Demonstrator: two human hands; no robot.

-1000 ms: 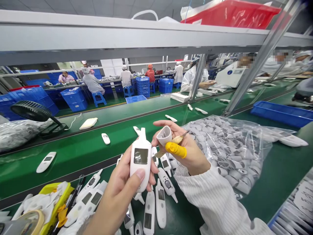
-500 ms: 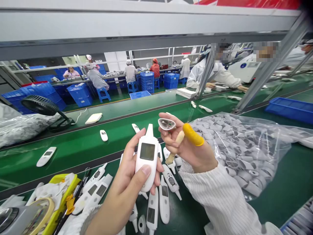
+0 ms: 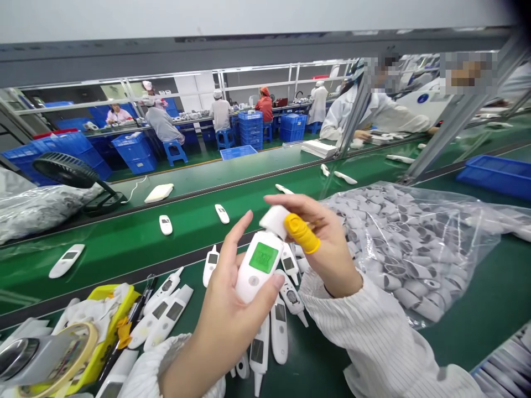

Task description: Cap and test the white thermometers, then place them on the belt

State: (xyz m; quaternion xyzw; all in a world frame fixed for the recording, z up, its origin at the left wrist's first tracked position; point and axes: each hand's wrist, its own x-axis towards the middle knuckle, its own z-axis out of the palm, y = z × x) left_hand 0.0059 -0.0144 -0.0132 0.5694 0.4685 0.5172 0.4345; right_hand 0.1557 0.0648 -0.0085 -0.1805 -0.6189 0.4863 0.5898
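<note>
My left hand (image 3: pixel 226 298) is wrapped round a white ear thermometer (image 3: pixel 251 282), its small screen (image 3: pixel 264 257) glowing green. My right hand (image 3: pixel 327 237), with a yellow finger cot (image 3: pixel 302 233) on the thumb, grips a white cap (image 3: pixel 275 220). The cap covers the thermometer's tip; whether it is fully seated I cannot tell. Several more thermometers lie on the green bench below, one (image 3: pixel 279 331) with a dark screen and another (image 3: pixel 292 296) with its round inside parts showing. To the right, a clear plastic bag (image 3: pixel 398 243) holds a heap of loose white caps.
At left stand a yellow tray (image 3: pixel 120 309), a tape roll (image 3: pixel 89 337) and a black fan (image 3: pixel 70 171). Thermometers lie along the green belt (image 3: pixel 120 232). A blue bin (image 3: pixel 498 177) and a slanted metal post (image 3: pixel 452 121) are on the right. A co-worker (image 3: pixel 365 110) sits across.
My right hand has brought the cap left onto the thermometer's tip. The screen has turned from dark to green. Thermometers on the belt have shifted left.
</note>
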